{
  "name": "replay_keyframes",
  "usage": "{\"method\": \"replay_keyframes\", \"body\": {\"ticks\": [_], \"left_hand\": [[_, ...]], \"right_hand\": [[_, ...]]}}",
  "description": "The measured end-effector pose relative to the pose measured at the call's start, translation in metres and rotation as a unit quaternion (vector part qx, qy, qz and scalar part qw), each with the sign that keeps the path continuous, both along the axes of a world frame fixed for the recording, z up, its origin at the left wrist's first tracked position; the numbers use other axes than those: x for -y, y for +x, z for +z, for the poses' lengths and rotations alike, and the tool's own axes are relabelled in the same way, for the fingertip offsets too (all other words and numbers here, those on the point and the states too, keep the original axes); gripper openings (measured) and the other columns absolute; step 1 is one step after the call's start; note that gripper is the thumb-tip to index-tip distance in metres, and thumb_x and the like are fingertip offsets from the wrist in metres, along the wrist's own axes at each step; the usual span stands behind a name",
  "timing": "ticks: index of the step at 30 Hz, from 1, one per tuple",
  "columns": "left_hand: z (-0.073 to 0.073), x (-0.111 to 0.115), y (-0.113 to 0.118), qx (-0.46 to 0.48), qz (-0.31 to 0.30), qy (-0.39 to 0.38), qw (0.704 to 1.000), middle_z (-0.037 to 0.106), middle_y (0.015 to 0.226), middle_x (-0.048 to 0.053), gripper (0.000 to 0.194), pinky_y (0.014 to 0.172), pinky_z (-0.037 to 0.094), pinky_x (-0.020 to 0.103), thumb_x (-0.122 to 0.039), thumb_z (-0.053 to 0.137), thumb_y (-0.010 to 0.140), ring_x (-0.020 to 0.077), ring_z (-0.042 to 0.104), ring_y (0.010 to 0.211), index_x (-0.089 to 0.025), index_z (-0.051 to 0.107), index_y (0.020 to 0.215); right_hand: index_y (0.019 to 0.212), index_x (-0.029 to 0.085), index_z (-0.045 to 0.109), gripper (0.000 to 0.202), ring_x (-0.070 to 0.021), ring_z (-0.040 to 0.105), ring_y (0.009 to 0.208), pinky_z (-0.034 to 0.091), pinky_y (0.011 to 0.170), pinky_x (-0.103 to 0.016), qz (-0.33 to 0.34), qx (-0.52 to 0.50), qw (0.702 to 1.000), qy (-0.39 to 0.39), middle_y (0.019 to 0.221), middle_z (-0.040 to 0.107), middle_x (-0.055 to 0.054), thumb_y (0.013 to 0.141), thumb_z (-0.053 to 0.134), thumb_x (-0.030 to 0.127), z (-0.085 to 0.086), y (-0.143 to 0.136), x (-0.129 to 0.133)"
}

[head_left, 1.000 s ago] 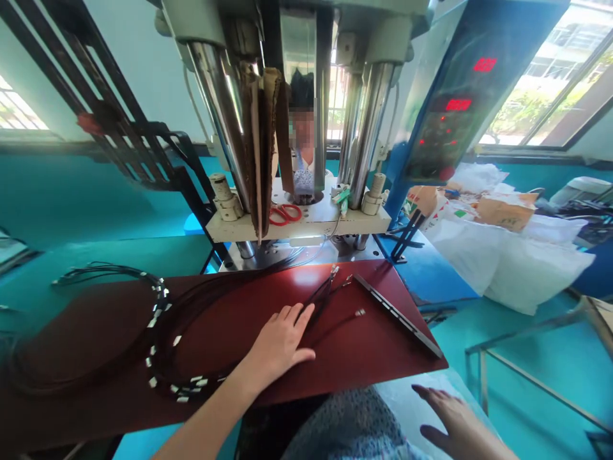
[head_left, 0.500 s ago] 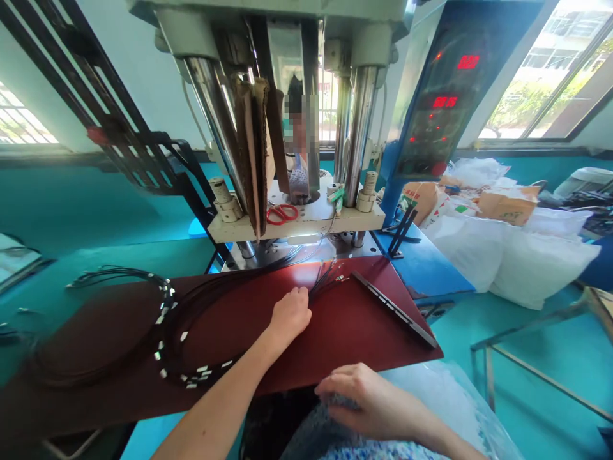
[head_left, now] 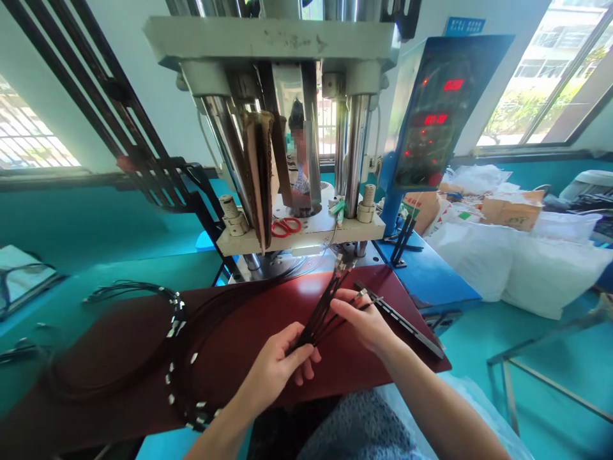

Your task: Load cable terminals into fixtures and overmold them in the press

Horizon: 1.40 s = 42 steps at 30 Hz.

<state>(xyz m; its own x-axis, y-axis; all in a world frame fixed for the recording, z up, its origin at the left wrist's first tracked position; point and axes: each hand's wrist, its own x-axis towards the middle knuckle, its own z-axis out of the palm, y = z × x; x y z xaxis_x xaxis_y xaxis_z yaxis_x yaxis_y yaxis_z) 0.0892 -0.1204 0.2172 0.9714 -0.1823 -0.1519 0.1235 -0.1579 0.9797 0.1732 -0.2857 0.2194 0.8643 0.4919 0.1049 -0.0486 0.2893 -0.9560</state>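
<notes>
A bundle of thin black cables (head_left: 322, 313) with small metal ends fans out above the dark red board (head_left: 282, 313). My left hand (head_left: 283, 358) is closed around the bundle's lower part. Beside the connector ends, my right hand (head_left: 357, 314) pinches one or more of the cables, its fingers partly among them. To the left, a large coil of black cable (head_left: 175, 364) carries white tags and lies on the board. A dark slotted bar (head_left: 407, 322) rests along the board's right side, behind my right hand.
Ahead stands a press with steel columns (head_left: 357, 153) and red-handled scissors (head_left: 286, 227) on its plate. A control box (head_left: 431, 121) and blue side table (head_left: 431, 275) are at the right, with white sacks (head_left: 531, 262) beyond. A person is visible behind the press.
My left hand has lifted the cable bundle off the board towards me. My right hand has moved up from near my lap to the cable ends. The view has tilted up slightly.
</notes>
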Motion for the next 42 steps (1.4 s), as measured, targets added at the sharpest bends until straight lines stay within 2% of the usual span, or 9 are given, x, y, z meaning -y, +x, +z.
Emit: {"method": "replay_keyframes", "body": {"ticks": [3, 7, 13, 17, 20, 26, 29, 33, 42], "left_hand": [[-0.007, -0.009, -0.004, -0.007, 0.014, 0.017, 1.000, 0.063, 0.087, 0.008, 0.026, 0.058, 0.045, 0.022, -0.038, 0.047, 0.083, 0.0123, 0.058, 0.069, -0.012, 0.048, 0.087], [-0.012, -0.016, -0.009, -0.023, -0.041, 0.051, 0.998, 0.063, 0.093, 0.009, 0.026, 0.060, 0.046, 0.022, -0.039, 0.046, 0.084, 0.0132, 0.059, 0.074, -0.013, 0.047, 0.087], [-0.019, -0.018, -0.021, -0.061, -0.125, 0.001, 0.990, 0.059, 0.070, 0.002, 0.023, 0.038, 0.027, 0.016, -0.037, 0.043, 0.086, 0.0041, 0.042, 0.041, -0.013, 0.042, 0.087], [-0.015, -0.012, -0.023, -0.129, -0.206, -0.059, 0.968, 0.061, 0.077, 0.006, 0.024, 0.048, 0.039, 0.019, -0.034, 0.048, 0.083, 0.0095, 0.054, 0.056, -0.013, 0.042, 0.093], [-0.008, 0.002, -0.015, -0.039, -0.125, -0.073, 0.989, 0.059, 0.075, 0.005, 0.025, 0.058, 0.044, 0.022, -0.036, 0.051, 0.082, 0.0110, 0.056, 0.063, -0.012, 0.048, 0.091], [-0.013, 0.027, 0.007, -0.035, -0.034, -0.039, 0.998, 0.041, 0.048, -0.006, 0.026, 0.035, 0.024, 0.017, -0.039, 0.049, 0.081, 0.0048, 0.034, 0.035, -0.015, 0.041, 0.077], [-0.016, 0.033, 0.014, -0.036, -0.053, -0.055, 0.996, 0.049, 0.057, -0.001, 0.032, 0.039, 0.032, 0.017, -0.044, 0.048, 0.081, 0.0072, 0.046, 0.045, -0.013, 0.044, 0.073], [-0.012, 0.039, 0.023, -0.061, -0.061, -0.099, 0.991, 0.056, 0.064, 0.004, 0.039, 0.043, 0.039, 0.020, -0.048, 0.049, 0.080, 0.0102, 0.052, 0.049, -0.009, 0.050, 0.083], [-0.018, 0.046, 0.034, -0.065, -0.082, -0.165, 0.981, 0.053, 0.063, 0.002, 0.035, 0.037, 0.033, 0.017, -0.043, 0.055, 0.077, 0.0060, 0.044, 0.042, -0.010, 0.049, 0.083]], "right_hand": [[0.077, 0.014, 0.067, 0.035, -0.0171, 0.060, 0.071, 0.045, 0.073, -0.032, -0.012, 0.065, 0.996, -0.060, 0.073, 0.065, -0.006, 0.079, 0.055, 0.047, 0.004, 0.001, 0.003], [0.101, 0.014, 0.063, 0.043, -0.0204, 0.060, 0.089, 0.040, 0.090, -0.037, -0.038, 0.029, 0.999, -0.019, 0.086, 0.066, -0.008, 0.084, 0.048, 0.050, 0.004, 0.000, 0.010], [0.119, 0.016, 0.049, 0.040, -0.0182, 0.058, 0.095, 0.037, 0.093, -0.039, 0.150, 0.037, 0.987, 0.033, 0.096, 0.065, -0.008, 0.084, 0.056, 0.034, 0.009, -0.009, 0.019], [0.100, 0.011, 0.062, 0.031, -0.0190, 0.056, 0.098, 0.038, 0.092, -0.037, 0.211, 0.113, 0.970, -0.031, 0.099, 0.063, -0.010, 0.087, 0.049, 0.036, 0.004, -0.019, 0.005], [0.109, 0.015, 0.060, 0.036, -0.0160, 0.060, 0.085, 0.045, 0.081, -0.032, 0.217, 0.076, 0.970, -0.078, 0.096, 0.063, -0.008, 0.083, 0.053, 0.039, -0.007, -0.026, -0.006], [0.124, 0.022, 0.048, 0.048, -0.0232, 0.044, 0.118, 0.033, 0.100, -0.042, 0.082, 0.012, 0.990, 0.117, 0.126, 0.049, -0.010, 0.079, 0.058, 0.037, 0.002, -0.008, 0.013], [0.121, 0.021, 0.052, 0.039, -0.0208, 0.043, 0.119, 0.031, 0.102, -0.040, 0.064, 0.108, 0.992, -0.028, 0.126, 0.050, -0.008, 0.086, 0.050, 0.036, 0.021, 0.002, 0.026], [0.122, 0.018, 0.051, 0.039, -0.0178, 0.049, 0.112, 0.039, 0.095, -0.033, 0.149, 0.214, 0.940, -0.221, 0.123, 0.053, -0.006, 0.091, 0.039, 0.039, 0.030, -0.001, 0.024], [0.113, 0.014, 0.054, 0.035, -0.0157, 0.057, 0.099, 0.045, 0.086, -0.028, 0.038, 0.219, 0.953, -0.204, 0.107, 0.062, -0.007, 0.091, 0.037, 0.035, 0.007, 0.000, 0.013]]}}
